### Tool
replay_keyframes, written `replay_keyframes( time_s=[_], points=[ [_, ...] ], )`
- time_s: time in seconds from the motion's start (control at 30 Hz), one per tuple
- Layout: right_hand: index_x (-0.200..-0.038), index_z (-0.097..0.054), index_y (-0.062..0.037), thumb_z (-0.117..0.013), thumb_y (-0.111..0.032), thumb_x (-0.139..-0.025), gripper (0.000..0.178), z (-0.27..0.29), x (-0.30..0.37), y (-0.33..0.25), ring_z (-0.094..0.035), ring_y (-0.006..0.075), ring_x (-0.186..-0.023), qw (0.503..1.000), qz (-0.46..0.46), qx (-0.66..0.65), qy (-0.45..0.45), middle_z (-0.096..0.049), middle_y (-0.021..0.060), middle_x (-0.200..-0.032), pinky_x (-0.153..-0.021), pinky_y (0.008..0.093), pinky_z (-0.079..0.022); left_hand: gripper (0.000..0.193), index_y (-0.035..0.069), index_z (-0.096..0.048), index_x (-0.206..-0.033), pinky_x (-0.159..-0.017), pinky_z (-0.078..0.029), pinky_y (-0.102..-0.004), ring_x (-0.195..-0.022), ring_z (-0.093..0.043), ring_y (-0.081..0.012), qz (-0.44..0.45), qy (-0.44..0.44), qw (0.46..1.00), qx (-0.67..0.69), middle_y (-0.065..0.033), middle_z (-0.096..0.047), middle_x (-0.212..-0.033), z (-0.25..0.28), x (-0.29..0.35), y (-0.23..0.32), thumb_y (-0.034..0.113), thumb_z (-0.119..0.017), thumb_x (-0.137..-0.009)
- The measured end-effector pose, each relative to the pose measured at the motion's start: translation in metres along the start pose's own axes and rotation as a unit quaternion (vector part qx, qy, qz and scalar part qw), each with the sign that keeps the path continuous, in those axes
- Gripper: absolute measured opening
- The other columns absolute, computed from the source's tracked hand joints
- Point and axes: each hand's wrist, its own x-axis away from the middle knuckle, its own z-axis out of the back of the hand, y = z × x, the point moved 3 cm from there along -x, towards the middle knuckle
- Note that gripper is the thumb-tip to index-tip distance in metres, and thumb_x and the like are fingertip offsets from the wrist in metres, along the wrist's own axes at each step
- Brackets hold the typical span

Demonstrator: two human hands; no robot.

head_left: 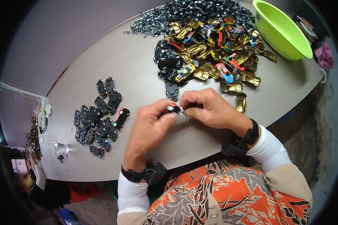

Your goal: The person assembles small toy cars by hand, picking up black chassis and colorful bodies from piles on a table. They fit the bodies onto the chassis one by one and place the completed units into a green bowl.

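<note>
Head view: both hands work close together above the counter (139, 56). The left hand (148, 120) holds a small toy car (172, 108), black with a red patch, between thumb and fingers. The right hand (210, 108) has its thumb and fingers bent in at the car's right end, where a small bright bit shows; blur hides whether they grip it, so I cannot tell. Just beyond the hands lies a black car chassis (172, 89), and near the right wrist a gold car body (241, 103). Farther back, gold and printed car bodies make a heap beside a cluster of dark chassis (168, 62), with a mound of small wheels (199, 13) behind. A lime-green basin (285, 32) stands tilted at the right. To the left, a group of toy cars (113, 103) lies mostly underside up, near a clear plastic cup (60, 149)
</note>
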Motion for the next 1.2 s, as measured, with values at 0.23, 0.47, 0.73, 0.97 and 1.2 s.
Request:
replay_keyframes(
  time_s=[0.23,0.47,0.73,0.97,1.2],
  points=[
    [-0.084,-0.060,0.0016,-0.054,0.008,-0.070,0.017,0.043,-0.020,-0.011,-0.061,0.0273,-0.074,0.963,0.099,0.190,0.164,-0.060,0.0129,-0.080,-0.065,0.0346,-0.047,0.017,-0.004,-0.061,-0.091,-0.071,-0.047,-0.0298,-0.078,-0.061,-0.0229,-0.122,0.305,0.827,-0.455,-0.0140,-0.061,-0.094,0.080,-0.013,-0.010,0.002,-0.062,-0.075],
    [-0.105,-0.053,-0.0027,-0.053,0.011,-0.065,0.041,0.026,-0.053,0.018,-0.056,0.0321,-0.086,0.898,0.142,0.412,0.058,-0.058,0.0120,-0.093,-0.073,0.0394,-0.046,0.022,0.000,-0.062,-0.082,-0.061,-0.047,-0.0371,-0.065,-0.061,-0.0284,-0.091,0.211,0.891,-0.392,-0.0135,-0.064,-0.074,-0.001,-0.051,0.000,0.015,-0.073,-0.069],
    [-0.101,-0.051,-0.0048,-0.055,0.006,-0.067,0.036,0.048,-0.046,0.005,-0.058,0.0320,-0.084,0.905,0.182,0.360,0.137,-0.057,0.0120,-0.088,-0.070,0.0402,-0.048,0.032,-0.002,-0.061,-0.098,-0.053,-0.044,-0.0257,-0.056,-0.054,-0.0111,-0.020,0.181,0.951,-0.251,-0.0056,-0.058,-0.066,-0.002,-0.054,-0.011,0.007,-0.068,-0.068],
    [-0.089,-0.057,-0.0010,-0.062,-0.006,-0.065,0.026,0.043,-0.032,-0.005,-0.057,0.0220,-0.060,0.987,0.038,0.122,0.100,-0.056,0.0114,-0.068,-0.056,0.0329,-0.044,0.033,-0.004,-0.058,-0.107,-0.054,-0.050,-0.0243,-0.063,-0.060,-0.0132,-0.008,0.153,0.986,0.059,-0.0074,-0.063,-0.080,0.015,-0.048,-0.021,0.005,-0.062,-0.075],
    [-0.090,-0.057,-0.0007,-0.064,-0.007,-0.066,0.026,0.027,-0.030,0.003,-0.055,0.0174,-0.060,0.996,-0.010,-0.004,0.083,-0.057,0.0102,-0.070,-0.057,0.0294,-0.045,0.034,-0.006,-0.052,-0.111,-0.065,-0.058,-0.0360,-0.082,-0.066,-0.0235,0.089,-0.037,0.902,0.421,-0.0151,-0.063,-0.097,0.002,-0.039,-0.013,0.006,-0.056,-0.080]
  ],
)
